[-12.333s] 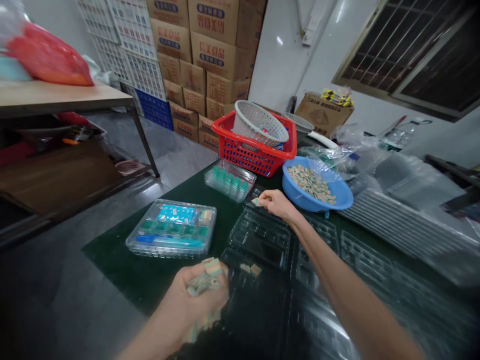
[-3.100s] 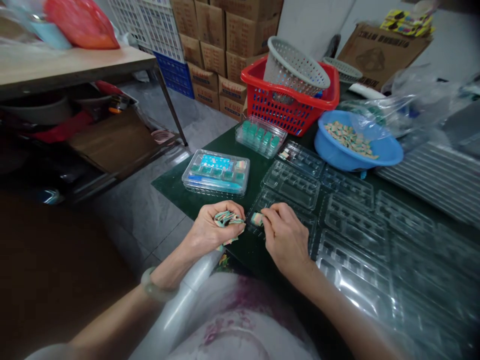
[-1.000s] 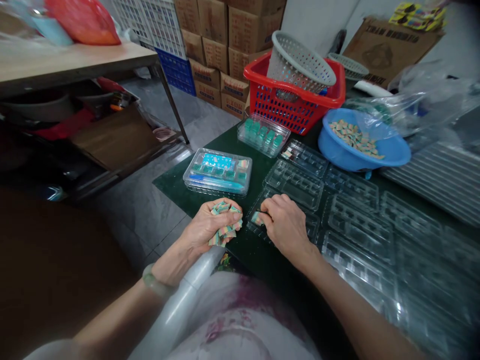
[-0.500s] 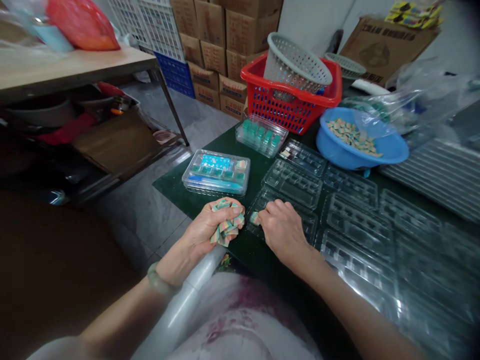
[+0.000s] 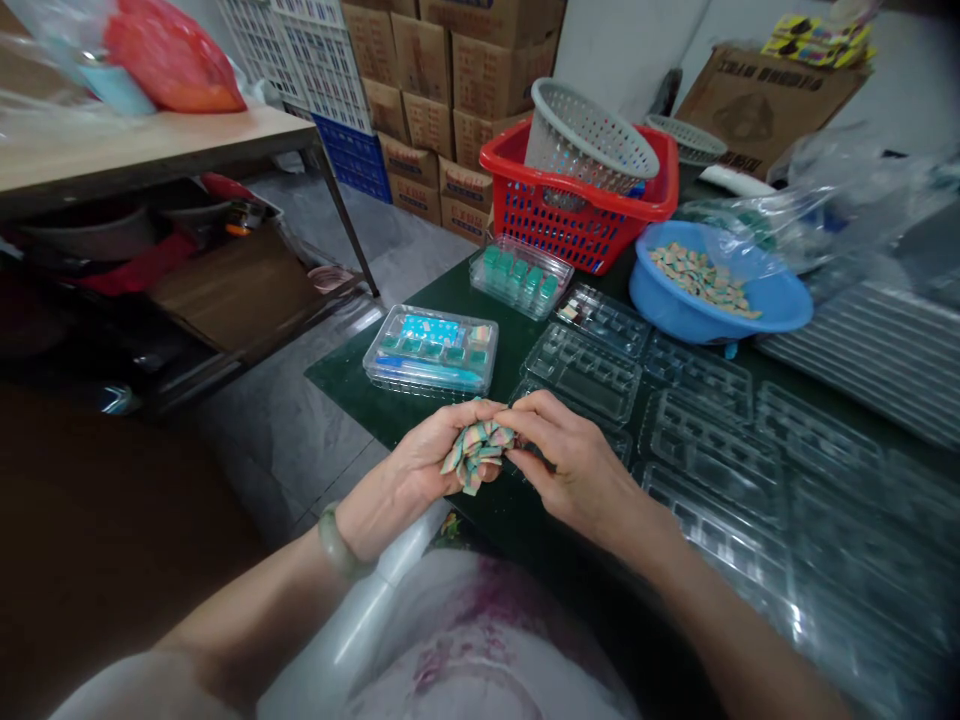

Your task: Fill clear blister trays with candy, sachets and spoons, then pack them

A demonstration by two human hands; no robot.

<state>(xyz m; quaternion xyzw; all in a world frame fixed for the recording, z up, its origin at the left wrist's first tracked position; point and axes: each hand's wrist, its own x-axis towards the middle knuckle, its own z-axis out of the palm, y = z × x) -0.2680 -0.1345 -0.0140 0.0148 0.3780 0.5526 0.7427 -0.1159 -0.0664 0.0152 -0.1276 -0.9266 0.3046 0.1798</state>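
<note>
My left hand (image 5: 435,450) is cupped around a handful of small striped pieces (image 5: 478,452) in pale green, yellow and pink. At the right side of this pile, my right hand (image 5: 559,440) has its thumb and fingertips closing on a striped piece. Partly under my right hand lies a clear plastic tray (image 5: 619,442) with moulded compartments. Beyond my left hand sits a packed clear box (image 5: 431,350), holding a blue dotted card, green blocks, a striped piece and blue pen-like items.
More clear trays (image 5: 716,450) spread across the dark green table (image 5: 345,372). A blue basin (image 5: 675,305) of striped pieces stands at the back right. Behind are a clear box with green blocks (image 5: 520,275) and a red basket (image 5: 577,215) holding a grey perforated basket (image 5: 592,135).
My right hand has moved from over the nearest tray up and left to the pile in my left hand. My left hand has turned and opened somewhat, showing more of the pieces.
</note>
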